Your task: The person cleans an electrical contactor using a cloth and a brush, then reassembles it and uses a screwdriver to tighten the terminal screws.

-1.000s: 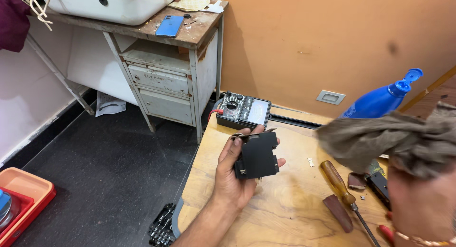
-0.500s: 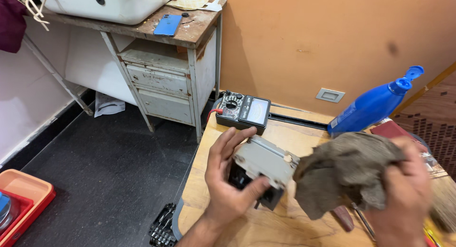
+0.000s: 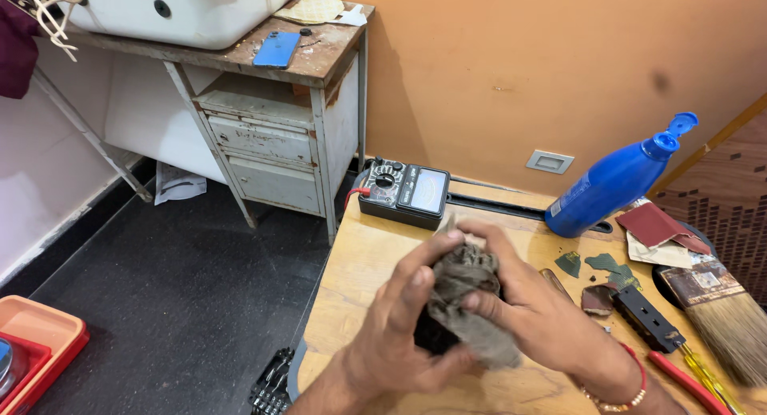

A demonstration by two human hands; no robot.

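Over a pale wooden bench (image 3: 351, 279), set against an orange wall (image 3: 511, 71), both hands meet around one small dark block (image 3: 431, 335). The left hand (image 3: 399, 335) is curled under and around it, gripping it from the near side. The right hand (image 3: 527, 311) presses one grey-brown rag (image 3: 471, 303) down over the block, fingers closed on the cloth, so most of the block is hidden; only a dark edge shows below the rag.

Beyond the block, at the bench's far edge, sits one analogue multimeter (image 3: 403, 193). Right of the block lies one blue squeeze bottle (image 3: 615, 183) on its side, with its cap flipped open. Between the bottle and the block are scraps of sandpaper (image 3: 655, 227), one black plug strip (image 3: 647, 317), one wide paintbrush (image 3: 723, 311) and a screwdriver with a yellow handle (image 3: 707, 375). One grey wall socket (image 3: 554, 161) sits above the bench.

Left of the block the floor (image 3: 160, 303) is dark. One worn metal cabinet (image 3: 272, 135) stands there, carrying one white tub (image 3: 176, 7) and one blue phone (image 3: 277, 49). One orange tray (image 3: 36, 343) lies at the near left.
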